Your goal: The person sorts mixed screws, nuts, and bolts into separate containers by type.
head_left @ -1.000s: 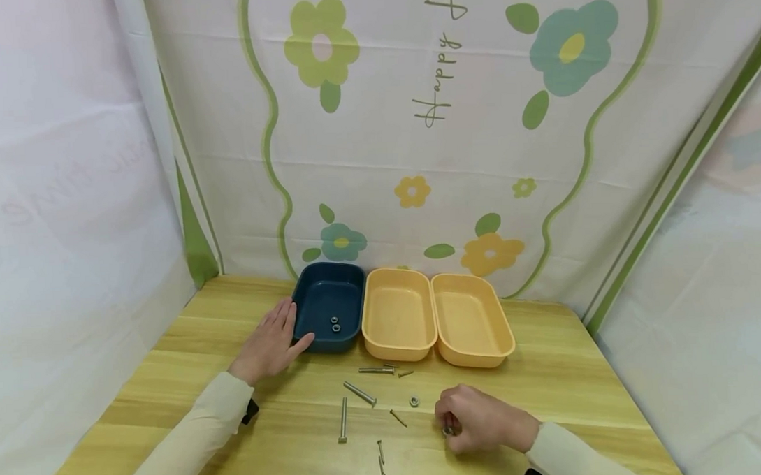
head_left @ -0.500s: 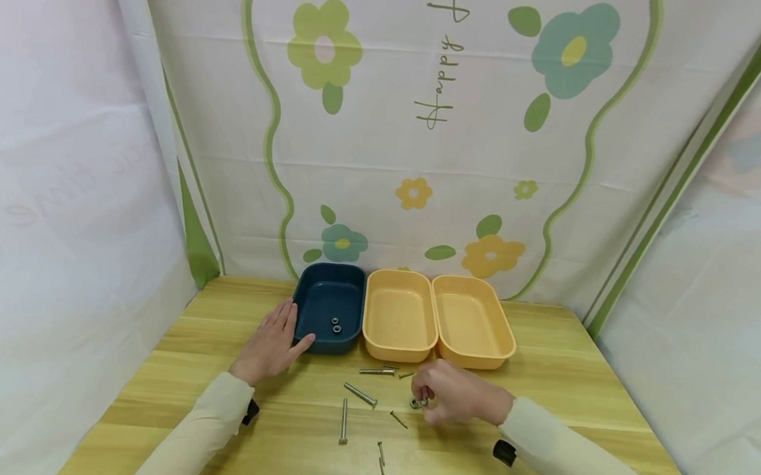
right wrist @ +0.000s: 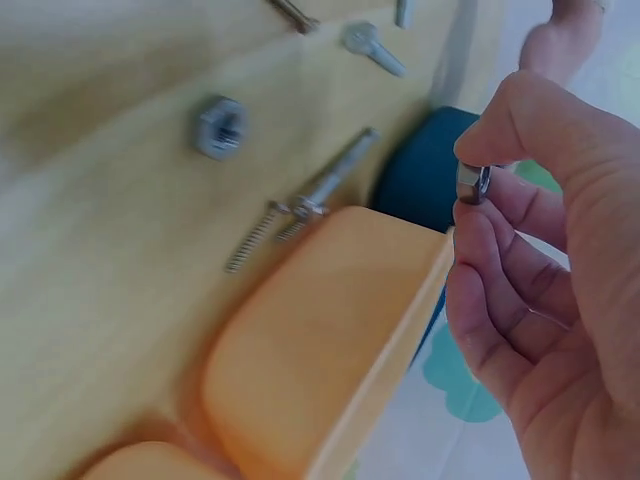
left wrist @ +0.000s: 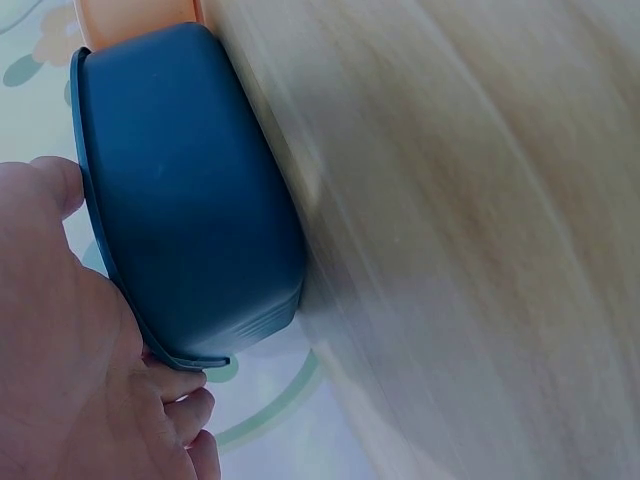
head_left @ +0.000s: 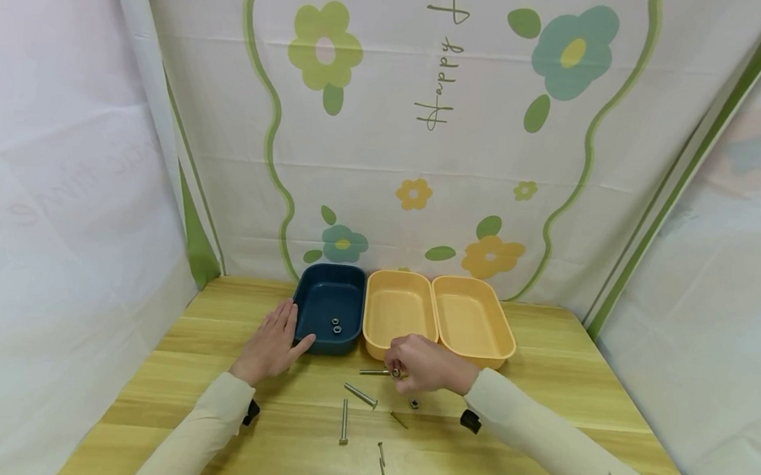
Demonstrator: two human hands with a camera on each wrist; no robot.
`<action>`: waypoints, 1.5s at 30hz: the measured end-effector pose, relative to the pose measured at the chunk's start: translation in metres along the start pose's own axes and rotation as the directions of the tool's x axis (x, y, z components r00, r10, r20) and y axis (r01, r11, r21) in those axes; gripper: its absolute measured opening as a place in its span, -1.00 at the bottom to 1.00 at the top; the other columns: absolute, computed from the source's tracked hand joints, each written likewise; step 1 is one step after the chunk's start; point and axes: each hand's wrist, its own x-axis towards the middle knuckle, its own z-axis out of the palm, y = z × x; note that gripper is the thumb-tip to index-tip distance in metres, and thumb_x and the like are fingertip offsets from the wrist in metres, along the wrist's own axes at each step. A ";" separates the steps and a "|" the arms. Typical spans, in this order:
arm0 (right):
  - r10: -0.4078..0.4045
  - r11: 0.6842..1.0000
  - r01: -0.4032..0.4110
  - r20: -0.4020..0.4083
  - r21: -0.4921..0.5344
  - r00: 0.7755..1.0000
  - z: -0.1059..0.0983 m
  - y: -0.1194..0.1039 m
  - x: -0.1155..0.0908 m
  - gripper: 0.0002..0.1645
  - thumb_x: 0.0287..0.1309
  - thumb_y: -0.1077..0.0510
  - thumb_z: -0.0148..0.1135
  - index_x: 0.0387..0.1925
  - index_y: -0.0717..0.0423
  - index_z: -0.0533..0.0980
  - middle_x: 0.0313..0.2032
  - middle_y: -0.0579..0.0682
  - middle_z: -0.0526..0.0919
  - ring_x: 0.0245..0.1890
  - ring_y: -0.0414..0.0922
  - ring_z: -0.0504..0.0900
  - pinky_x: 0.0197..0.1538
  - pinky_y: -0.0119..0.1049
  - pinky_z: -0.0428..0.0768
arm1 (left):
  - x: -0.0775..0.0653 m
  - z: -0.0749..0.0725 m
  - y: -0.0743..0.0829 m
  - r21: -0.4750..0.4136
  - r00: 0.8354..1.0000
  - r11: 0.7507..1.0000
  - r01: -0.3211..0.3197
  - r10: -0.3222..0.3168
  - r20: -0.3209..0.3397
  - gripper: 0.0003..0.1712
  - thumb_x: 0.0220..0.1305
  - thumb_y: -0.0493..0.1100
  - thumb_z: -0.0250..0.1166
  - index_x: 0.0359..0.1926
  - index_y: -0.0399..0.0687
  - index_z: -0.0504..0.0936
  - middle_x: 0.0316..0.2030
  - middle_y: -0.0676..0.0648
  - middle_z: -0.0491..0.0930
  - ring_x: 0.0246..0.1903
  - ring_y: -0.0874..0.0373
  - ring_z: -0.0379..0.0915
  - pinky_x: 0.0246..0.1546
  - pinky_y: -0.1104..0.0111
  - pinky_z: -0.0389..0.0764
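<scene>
My right hand [head_left: 425, 365] pinches a steel hex nut [right wrist: 472, 184] between thumb and forefinger, above the table at the front of the middle yellow tray [head_left: 398, 300]. On the left, my left hand [head_left: 267, 346] rests against the near left corner of the dark blue tray [head_left: 322, 292], fingers along its side and thumb on the front rim. Two small nuts [head_left: 337, 330] lie inside that blue tray. Another loose nut [right wrist: 220, 127] lies on the wood, just below my right hand in the head view.
A second yellow tray [head_left: 474, 318] stands at the right end of the row. Before the trays lie large bolts [head_left: 361, 395] and thin screws [head_left: 399, 420], several in all, on the wooden table [head_left: 287, 436]. A flowered cloth [head_left: 365, 147] hangs behind.
My right hand has picked the nut up off the right part of the table and carried it left and away from me, past the loose nut. My left hand stays at the blue tray.
</scene>
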 end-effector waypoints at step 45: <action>0.263 0.963 -0.266 -0.071 -0.036 0.962 -0.018 0.027 0.138 -0.72 0.33 0.09 0.45 0.01 0.09 0.73 -0.06 -0.01 0.73 -0.10 -0.15 0.70 0.00 -0.37 0.73 | 0.001 -0.002 0.003 -0.002 1.000 1.000 0.014 -0.013 0.008 0.03 0.63 0.31 -0.02 0.61 -0.51 0.02 0.64 -0.46 -0.02 0.64 -0.38 -0.09 0.62 -0.23 0.07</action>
